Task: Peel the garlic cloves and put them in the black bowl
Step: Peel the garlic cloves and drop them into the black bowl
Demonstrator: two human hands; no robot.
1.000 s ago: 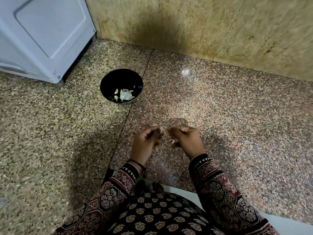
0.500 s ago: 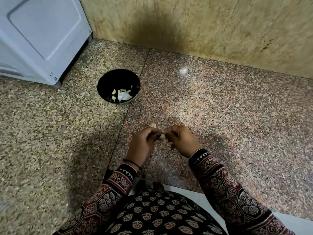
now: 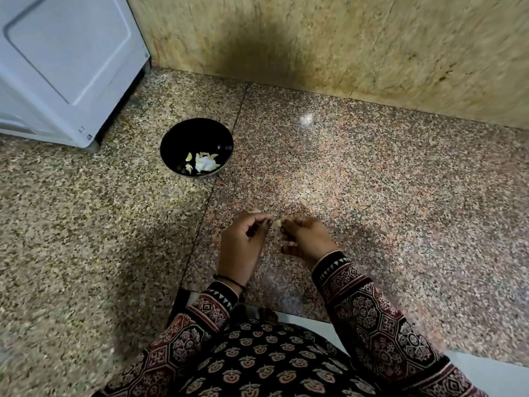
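Where the left hand [image 3: 243, 243] and right hand [image 3: 307, 239] meet, just below centre frame, I see a small pale garlic clove [image 3: 277, 223] pinched between them, curled fingertips of each hand on one end. Both hands are over the speckled granite floor [image 3: 400, 196]. The black bowl [image 3: 176, 138] sits on the floor up and left of the hands, well apart, with peeled cloves [image 3: 204, 162] inside. White appliance [image 3: 65, 61] at upper left; tan stone wall [image 3: 343, 44] across the top.
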